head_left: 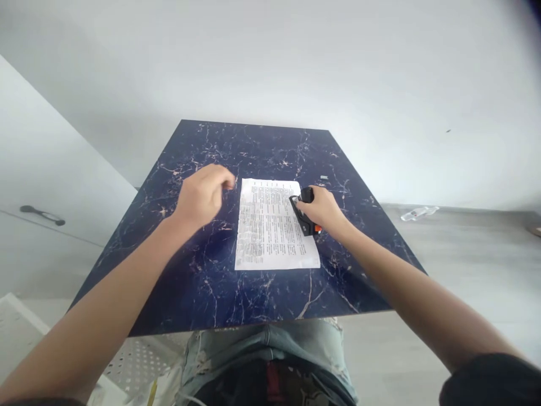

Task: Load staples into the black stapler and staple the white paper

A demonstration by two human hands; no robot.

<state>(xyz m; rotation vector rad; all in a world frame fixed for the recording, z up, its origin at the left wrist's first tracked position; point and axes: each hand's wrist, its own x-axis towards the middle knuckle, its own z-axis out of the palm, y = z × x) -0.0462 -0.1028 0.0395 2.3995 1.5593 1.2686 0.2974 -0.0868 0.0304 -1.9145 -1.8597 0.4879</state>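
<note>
A printed white sheet of paper [270, 225] lies on the dark blue marbled table [198, 304]. My right hand [321, 206] is wrapped round a black stapler [310, 227] with an orange part at its near end. The stapler sits over the sheet's right edge and hides part of the print. To the left of the paper, apart from it, is my left hand [200, 194]. Its fingers are curled in and slightly blurred, with nothing seen in them. A small silver-grey block [323, 177], like a strip of staples, rests beyond my right hand.
A pale wall [270, 67] stands behind the table's far edge. On the left is a white cabinet front with a dark handle [42, 215]. A clear plastic item [420, 213] lies on the floor at the right. White perforated panels [135, 361] are low on the left.
</note>
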